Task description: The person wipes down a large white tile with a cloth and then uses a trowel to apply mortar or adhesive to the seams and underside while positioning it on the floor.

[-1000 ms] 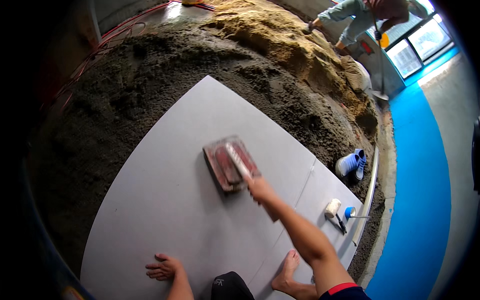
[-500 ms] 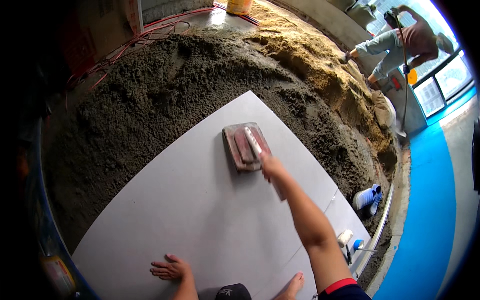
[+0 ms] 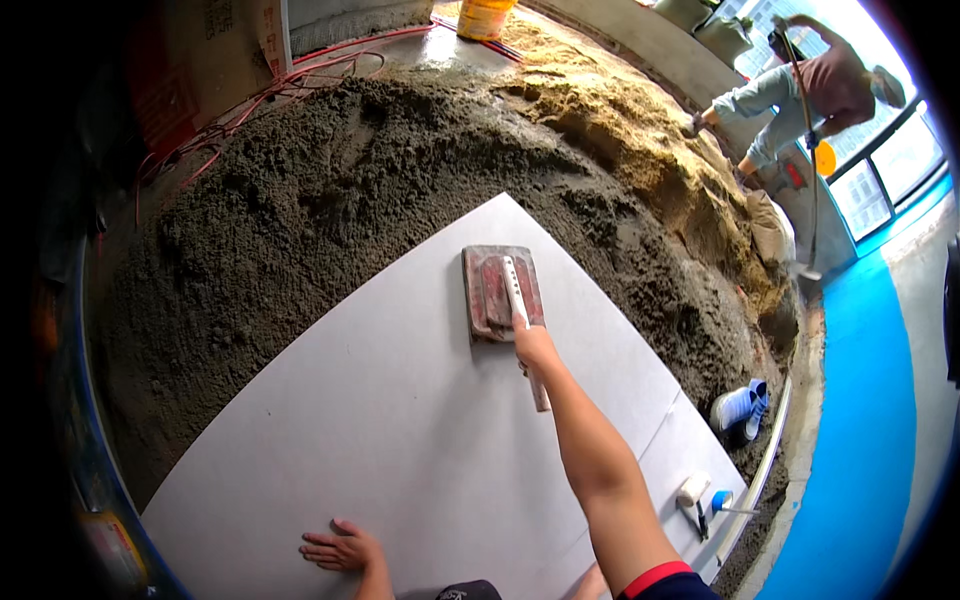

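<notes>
Across the foreground lies a large light grey floor tile (image 3: 330,420) on dark mortar. My right hand (image 3: 536,347) is wrapped round the pale handle of a tamper (image 3: 489,296), which has a flat, rectangular, reddish-grey head with holes along the handle. The head is over the far part of the tile; a shadow falls beside it, and I cannot tell if it touches. My left hand (image 3: 340,549) rests on the tile near the lower edge, fingers spread, holding nothing.
Dark mortar (image 3: 290,210) surrounds the tile, with a sand heap (image 3: 590,100) beyond. At right are a white-headed mallet (image 3: 693,489), blue tape roll (image 3: 722,501) and blue shoes (image 3: 738,407). A co-worker (image 3: 835,85) bends with a long-handled shovel. Red hoses (image 3: 250,110) lie far left.
The tamper has turned straighter and shifted slightly right, with my right hand moving along with it. My left hand stays in place. The co-worker's lower hand has shifted slightly.
</notes>
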The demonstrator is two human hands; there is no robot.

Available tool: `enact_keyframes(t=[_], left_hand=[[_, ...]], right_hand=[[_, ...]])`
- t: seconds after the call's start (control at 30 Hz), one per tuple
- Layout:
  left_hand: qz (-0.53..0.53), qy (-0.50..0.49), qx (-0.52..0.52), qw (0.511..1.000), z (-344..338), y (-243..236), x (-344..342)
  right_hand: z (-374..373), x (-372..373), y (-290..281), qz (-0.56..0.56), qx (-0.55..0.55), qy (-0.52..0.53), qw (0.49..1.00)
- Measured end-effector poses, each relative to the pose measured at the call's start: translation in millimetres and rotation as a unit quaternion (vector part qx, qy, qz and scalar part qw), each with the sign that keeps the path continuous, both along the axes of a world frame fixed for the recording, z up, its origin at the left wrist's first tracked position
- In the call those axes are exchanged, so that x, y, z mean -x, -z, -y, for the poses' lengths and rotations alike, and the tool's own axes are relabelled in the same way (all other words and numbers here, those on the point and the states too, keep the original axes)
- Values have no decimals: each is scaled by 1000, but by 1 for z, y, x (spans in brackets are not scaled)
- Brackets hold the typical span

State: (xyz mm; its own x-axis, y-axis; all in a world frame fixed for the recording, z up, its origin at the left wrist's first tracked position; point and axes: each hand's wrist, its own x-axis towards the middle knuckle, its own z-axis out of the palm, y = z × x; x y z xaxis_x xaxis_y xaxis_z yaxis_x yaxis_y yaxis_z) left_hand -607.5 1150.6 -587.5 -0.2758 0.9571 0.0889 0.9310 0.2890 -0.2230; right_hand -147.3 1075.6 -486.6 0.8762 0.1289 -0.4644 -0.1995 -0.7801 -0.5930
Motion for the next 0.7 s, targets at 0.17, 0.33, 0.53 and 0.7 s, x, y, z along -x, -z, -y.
enact_keyframes(t=[0.17, 0.33, 0.53, 0.7], left_hand=[[-26, -18, 17, 999, -6, -7, 8], [-29, 107, 74, 991, 7, 2, 4], [-3, 201, 75, 977, -11, 10, 17], [17, 251, 87, 964, -3, 12, 19]], right_hand=[[20, 73, 11, -20, -61, 5, 998], [46, 75, -42, -97, -19, -28, 995], [93, 73, -178, 269, -153, -38, 950], [191, 139, -99, 315, -93, 107, 938]])
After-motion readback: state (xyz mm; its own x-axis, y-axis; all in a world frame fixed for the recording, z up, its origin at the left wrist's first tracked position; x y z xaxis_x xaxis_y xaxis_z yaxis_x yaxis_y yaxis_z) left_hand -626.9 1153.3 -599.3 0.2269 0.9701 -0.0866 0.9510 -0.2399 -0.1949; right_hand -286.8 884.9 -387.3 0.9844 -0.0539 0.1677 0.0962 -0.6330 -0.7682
